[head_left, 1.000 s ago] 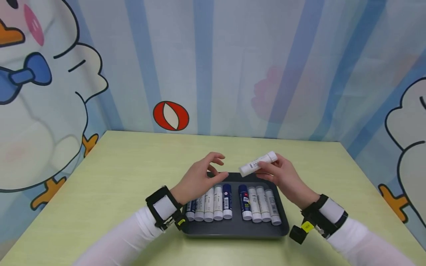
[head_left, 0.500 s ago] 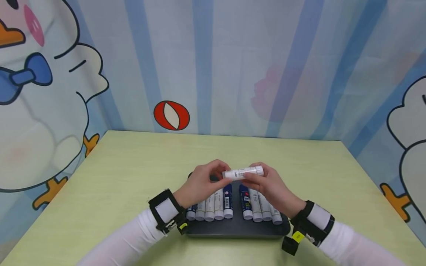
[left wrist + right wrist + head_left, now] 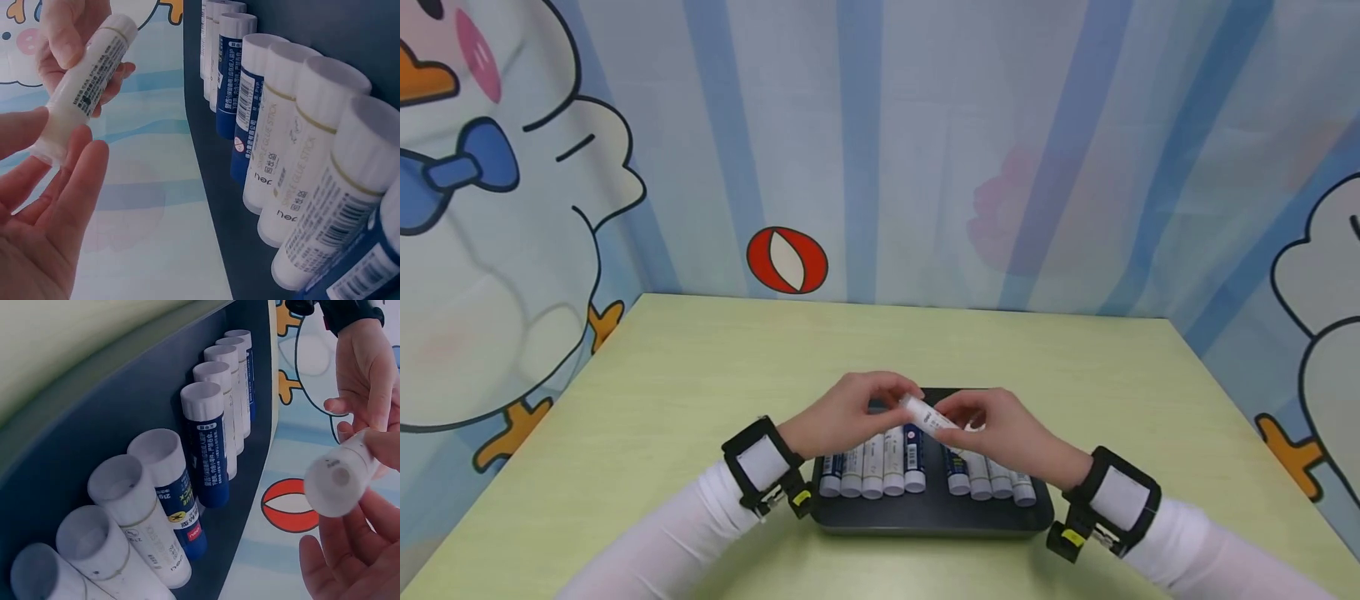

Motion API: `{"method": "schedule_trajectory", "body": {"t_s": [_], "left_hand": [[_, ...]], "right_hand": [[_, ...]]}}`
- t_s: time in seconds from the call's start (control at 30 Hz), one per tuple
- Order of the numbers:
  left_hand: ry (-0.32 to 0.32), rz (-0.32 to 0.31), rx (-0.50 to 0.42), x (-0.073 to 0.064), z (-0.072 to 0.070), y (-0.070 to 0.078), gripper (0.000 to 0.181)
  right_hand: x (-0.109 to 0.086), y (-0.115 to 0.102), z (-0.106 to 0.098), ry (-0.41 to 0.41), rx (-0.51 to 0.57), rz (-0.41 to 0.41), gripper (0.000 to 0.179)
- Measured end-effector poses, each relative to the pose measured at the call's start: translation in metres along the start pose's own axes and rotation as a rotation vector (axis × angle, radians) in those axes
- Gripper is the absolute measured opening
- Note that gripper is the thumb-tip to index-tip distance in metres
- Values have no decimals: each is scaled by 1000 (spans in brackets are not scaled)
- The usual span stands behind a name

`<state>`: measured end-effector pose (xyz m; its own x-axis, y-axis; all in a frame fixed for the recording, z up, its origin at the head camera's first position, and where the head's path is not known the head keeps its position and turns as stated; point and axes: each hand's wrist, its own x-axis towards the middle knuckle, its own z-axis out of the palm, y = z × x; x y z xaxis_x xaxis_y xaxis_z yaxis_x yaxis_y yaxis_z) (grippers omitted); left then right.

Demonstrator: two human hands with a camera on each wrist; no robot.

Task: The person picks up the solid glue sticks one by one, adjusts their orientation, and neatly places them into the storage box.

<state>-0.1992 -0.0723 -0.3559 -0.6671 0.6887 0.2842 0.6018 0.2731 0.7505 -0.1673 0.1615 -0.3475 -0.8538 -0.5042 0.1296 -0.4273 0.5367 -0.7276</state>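
Note:
A white glue stick (image 3: 927,417) is held above the far part of the dark tray (image 3: 934,521), tilted with its right end lower. My left hand (image 3: 848,410) pinches its clear left end between thumb and fingertips. At the other end, my right hand (image 3: 1009,437) grips it near the white cap. The left wrist view shows printed black text on the held glue stick (image 3: 94,75), with a hand at either end. In the right wrist view its round cap end (image 3: 337,481) faces the camera.
Inside the tray, white glue sticks (image 3: 872,467) and blue ones (image 3: 914,458) lie side by side in a left and a right group, with a gap between them. A pale green table (image 3: 700,358) carries the tray. Behind it hangs a striped cartoon curtain (image 3: 925,167).
My right hand has brought the glue stick left and down, and my left hand has taken hold of its near end. The stick's right end has since dipped lower.

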Motion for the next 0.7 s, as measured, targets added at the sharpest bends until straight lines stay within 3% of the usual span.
{"method": "schedule_trajectory", "body": {"t_s": [0.1,0.27,0.43,0.5,0.6,0.7], "left_hand": [[-22,-16,-14,-1,0,0,30],[-52,-41,-17,-2,0,-2,33],[14,-86,80,-9,-11,-7,39],[72,-140,176,-15,-18,-9,39],[143,-282,377,-28,-28,-17,35],[131,-466,544,-42,-35,-28,34]], "right_hand": [[0,-1,0,-20,-49,-16,28],[0,-2,2,-65,-18,22,27],[-2,-2,2,-69,-24,69,27],[-2,-2,1,-48,-44,85,26],[0,-1,-2,-27,-52,158,24],[4,5,-4,-31,-36,265,24]]}}
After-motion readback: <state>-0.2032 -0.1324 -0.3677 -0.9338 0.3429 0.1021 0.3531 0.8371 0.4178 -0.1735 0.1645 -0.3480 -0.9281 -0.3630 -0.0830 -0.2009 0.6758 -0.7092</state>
